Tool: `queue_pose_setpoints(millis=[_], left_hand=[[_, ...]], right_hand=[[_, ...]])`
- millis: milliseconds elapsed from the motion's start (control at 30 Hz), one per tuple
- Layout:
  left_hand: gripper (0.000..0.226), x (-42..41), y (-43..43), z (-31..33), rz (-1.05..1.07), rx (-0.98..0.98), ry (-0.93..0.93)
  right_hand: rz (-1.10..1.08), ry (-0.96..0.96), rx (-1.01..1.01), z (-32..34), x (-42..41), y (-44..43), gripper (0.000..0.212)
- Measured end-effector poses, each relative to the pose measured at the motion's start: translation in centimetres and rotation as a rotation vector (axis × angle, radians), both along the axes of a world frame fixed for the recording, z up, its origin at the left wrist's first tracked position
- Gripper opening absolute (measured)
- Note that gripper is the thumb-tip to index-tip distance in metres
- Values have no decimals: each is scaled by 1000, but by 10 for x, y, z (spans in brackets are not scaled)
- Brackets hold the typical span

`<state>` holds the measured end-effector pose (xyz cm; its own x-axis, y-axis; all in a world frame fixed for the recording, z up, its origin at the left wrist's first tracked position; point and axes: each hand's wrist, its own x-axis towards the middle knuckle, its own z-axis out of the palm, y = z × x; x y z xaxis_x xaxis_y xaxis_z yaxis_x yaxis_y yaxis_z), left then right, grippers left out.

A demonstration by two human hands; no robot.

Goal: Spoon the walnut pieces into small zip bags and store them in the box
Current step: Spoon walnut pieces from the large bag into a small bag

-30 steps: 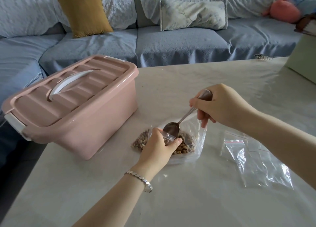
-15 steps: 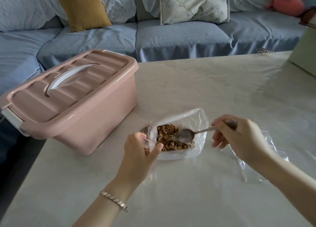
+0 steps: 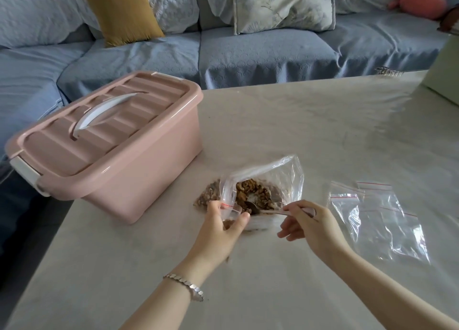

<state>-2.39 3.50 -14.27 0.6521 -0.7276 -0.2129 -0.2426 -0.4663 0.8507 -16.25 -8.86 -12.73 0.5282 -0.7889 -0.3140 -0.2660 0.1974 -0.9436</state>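
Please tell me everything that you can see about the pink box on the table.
The pink box looks like smooth plastic with rounded corners. Its ribbed lid is on, with a white handle lying flat and white latches at both ends. It stands upright, at an angle, near the left edge of the table. Only the table touches it.

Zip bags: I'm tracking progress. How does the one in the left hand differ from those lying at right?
The held zip bag is gripped by the left hand; the spare zip bags lie flat. The held zip bag holds a few walnut pieces; the spare zip bags look empty. Both are clear plastic with red zip lines.
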Motion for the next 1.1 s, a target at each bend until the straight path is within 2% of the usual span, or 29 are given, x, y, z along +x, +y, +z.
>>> queue_pose_setpoints(millis=[133, 300, 433, 533, 700, 900, 1000, 1100], left_hand=[[24, -3, 2, 0, 70, -140, 95], [22, 0, 11, 7, 24, -144, 12], [33, 6, 20, 16, -16, -141, -222], [43, 4, 20, 42, 7, -251, -340], [42, -5, -12, 72, -58, -390, -321], [37, -12, -45, 52, -186, -178, -234], [46, -10, -44, 43, -170, -114, -190], [46, -9, -44, 41, -154, -99, -206]], right_hand=[[-28, -59, 152, 1, 3, 6, 23], [-120, -104, 330, 4, -6, -2, 17], [-142, -105, 298, 12, -15, -15, 18], [-150, -117, 262, 20, -21, -25, 18], [-179, -162, 215, 34, -29, -43, 21], [-205, -172, 108, 57, -42, -62, 25], [-216, -180, 54, 72, -45, -71, 26], [-172, -161, 35, 85, -41, -74, 27]])
